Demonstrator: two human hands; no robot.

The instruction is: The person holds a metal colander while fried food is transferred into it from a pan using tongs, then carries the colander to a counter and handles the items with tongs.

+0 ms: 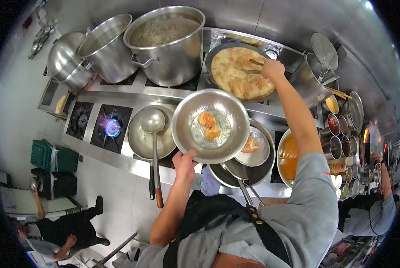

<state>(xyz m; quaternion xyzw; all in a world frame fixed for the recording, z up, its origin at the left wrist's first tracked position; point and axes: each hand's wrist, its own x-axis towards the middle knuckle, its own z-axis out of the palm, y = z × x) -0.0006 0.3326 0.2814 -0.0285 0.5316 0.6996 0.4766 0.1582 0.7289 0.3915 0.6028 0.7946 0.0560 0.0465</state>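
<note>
Well left of the perforated steel bowl (235, 134), a blue flame (113, 127) burns on a black-grated burner. Between them, a polished ladle (153, 120) lies across a shallow round pan (136, 145), which the bowl's left rim crowds closely. Beyond the bowl, leftward, a tall metal stockpot (175, 62) holds cloudy liquid. The left hand (185, 163) grips the bowl's near rim; two lumpy, browned pieces (210, 126) sit inside. Beyond the bowl, rightward, a blistered golden layer (231, 71) fills a dark pan (209, 60), where the right hand (272, 69) grips tongs (256, 62). Right of the bowl, a sleeve (314, 187) bears red marking, too small to read.
</note>
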